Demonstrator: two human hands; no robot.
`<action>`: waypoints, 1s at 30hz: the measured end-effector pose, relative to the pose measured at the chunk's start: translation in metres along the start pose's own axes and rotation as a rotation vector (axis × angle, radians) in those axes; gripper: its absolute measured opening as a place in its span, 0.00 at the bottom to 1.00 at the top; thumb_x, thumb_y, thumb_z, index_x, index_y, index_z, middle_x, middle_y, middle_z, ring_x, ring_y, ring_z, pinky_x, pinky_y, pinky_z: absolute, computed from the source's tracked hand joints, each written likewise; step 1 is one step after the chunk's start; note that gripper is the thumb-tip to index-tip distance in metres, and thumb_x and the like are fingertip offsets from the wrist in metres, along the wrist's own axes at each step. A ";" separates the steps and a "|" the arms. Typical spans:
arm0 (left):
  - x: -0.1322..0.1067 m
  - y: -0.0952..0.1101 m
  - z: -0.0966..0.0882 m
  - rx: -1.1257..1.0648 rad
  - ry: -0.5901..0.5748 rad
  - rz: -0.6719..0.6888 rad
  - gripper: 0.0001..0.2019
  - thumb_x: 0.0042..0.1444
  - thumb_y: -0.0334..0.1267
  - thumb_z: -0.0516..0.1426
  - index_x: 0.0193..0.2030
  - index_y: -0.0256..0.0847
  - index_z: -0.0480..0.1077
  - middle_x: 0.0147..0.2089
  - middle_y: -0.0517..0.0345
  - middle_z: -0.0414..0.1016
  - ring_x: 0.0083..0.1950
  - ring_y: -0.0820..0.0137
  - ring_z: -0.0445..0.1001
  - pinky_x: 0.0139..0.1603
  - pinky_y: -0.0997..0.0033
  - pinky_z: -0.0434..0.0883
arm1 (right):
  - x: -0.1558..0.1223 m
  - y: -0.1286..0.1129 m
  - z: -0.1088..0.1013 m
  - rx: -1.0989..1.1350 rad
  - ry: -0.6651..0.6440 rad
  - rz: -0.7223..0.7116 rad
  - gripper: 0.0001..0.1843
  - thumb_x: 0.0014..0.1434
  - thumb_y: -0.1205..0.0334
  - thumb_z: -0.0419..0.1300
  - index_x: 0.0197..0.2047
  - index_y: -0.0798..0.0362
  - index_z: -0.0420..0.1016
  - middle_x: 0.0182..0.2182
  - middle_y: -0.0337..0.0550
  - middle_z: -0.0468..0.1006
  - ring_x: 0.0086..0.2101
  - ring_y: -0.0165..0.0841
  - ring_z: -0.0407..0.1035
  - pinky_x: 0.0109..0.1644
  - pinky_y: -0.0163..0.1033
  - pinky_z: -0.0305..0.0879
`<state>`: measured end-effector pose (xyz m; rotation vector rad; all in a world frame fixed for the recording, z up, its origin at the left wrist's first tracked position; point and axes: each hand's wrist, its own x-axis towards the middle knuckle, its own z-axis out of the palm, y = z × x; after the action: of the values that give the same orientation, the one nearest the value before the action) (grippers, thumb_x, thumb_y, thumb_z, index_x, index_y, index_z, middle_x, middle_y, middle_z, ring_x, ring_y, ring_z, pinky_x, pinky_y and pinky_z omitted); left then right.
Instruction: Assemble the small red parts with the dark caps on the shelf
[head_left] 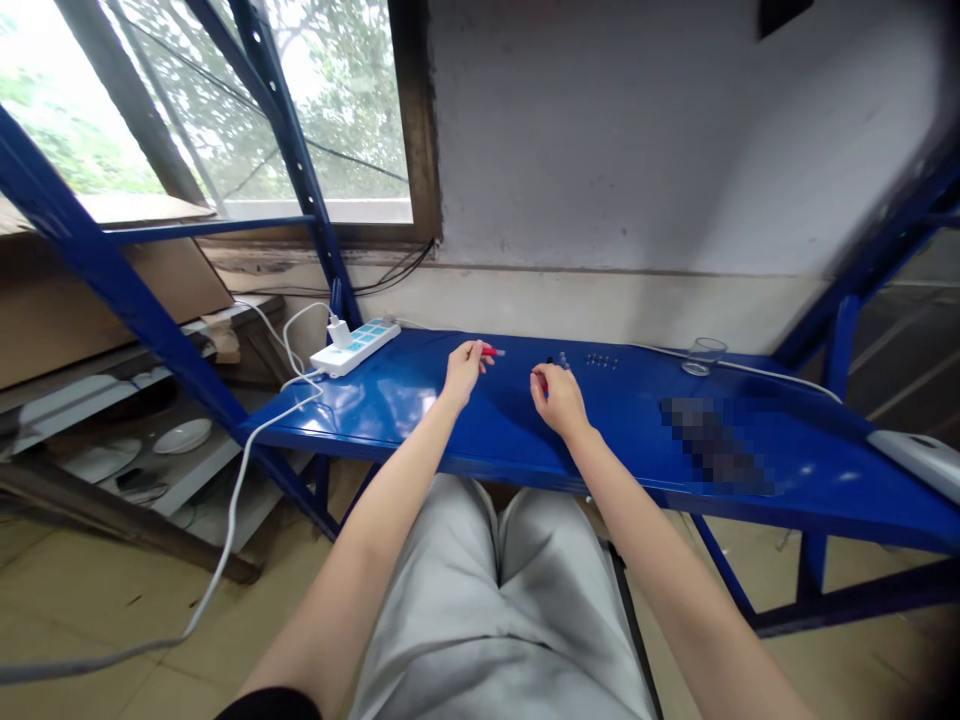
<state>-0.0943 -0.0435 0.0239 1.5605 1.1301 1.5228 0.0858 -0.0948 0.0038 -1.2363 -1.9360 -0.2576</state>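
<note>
Above the middle of the blue table, my left hand [463,372] is closed, its fingertips pinching a slim red piece with a pale tip [491,352]. The exact kind is too small to tell. My right hand [561,397] is curled a short way to the right, over the table. A bit of dark red shows at its fingers, mostly hidden by the hand. Just beyond it lie some small clear and dark pieces [563,359]. Farther right, several tiny pieces [601,361] are set out in short rows on the blue surface.
A white power strip [356,347] with a plug and white cable lies at the table's left end. A clear glass cup [703,356] stands at the back right, near a white cable. A pixelated dark patch [712,445] and a white object [919,460] are at right.
</note>
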 end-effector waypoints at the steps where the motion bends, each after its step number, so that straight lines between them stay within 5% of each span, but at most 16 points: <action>1: -0.006 0.001 0.005 -0.077 -0.019 -0.003 0.16 0.59 0.46 0.48 0.37 0.34 0.70 0.29 0.53 0.75 0.21 0.79 0.63 0.24 0.77 0.59 | 0.001 -0.001 0.002 -0.002 -0.026 -0.010 0.17 0.63 0.57 0.41 0.44 0.55 0.67 0.33 0.48 0.73 0.36 0.37 0.66 0.43 0.40 0.56; 14: -0.030 -0.013 0.010 -0.189 -0.286 -0.135 0.20 0.51 0.50 0.56 0.41 0.34 0.71 0.36 0.48 0.78 0.22 0.79 0.68 0.23 0.77 0.59 | 0.002 -0.001 0.009 -0.029 -0.189 0.033 0.20 0.65 0.55 0.37 0.42 0.53 0.68 0.36 0.47 0.76 0.34 0.35 0.67 0.43 0.40 0.53; 20: -0.030 -0.016 0.011 -0.166 -0.291 -0.141 0.19 0.52 0.49 0.55 0.41 0.34 0.71 0.37 0.48 0.78 0.21 0.79 0.69 0.22 0.78 0.58 | 0.002 -0.002 0.010 -0.034 -0.178 0.048 0.18 0.65 0.56 0.40 0.38 0.53 0.68 0.33 0.47 0.75 0.32 0.35 0.66 0.43 0.40 0.54; 30: -0.028 -0.017 0.009 -0.126 -0.239 -0.147 0.21 0.53 0.51 0.53 0.42 0.34 0.70 0.36 0.48 0.77 0.20 0.79 0.68 0.21 0.78 0.58 | 0.001 -0.005 0.008 0.069 -0.173 0.064 0.17 0.63 0.56 0.45 0.50 0.54 0.63 0.42 0.49 0.74 0.38 0.36 0.69 0.45 0.40 0.58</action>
<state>-0.0862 -0.0614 -0.0043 1.4942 0.9714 1.2492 0.0775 -0.0922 0.0006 -1.3087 -2.0298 -0.0514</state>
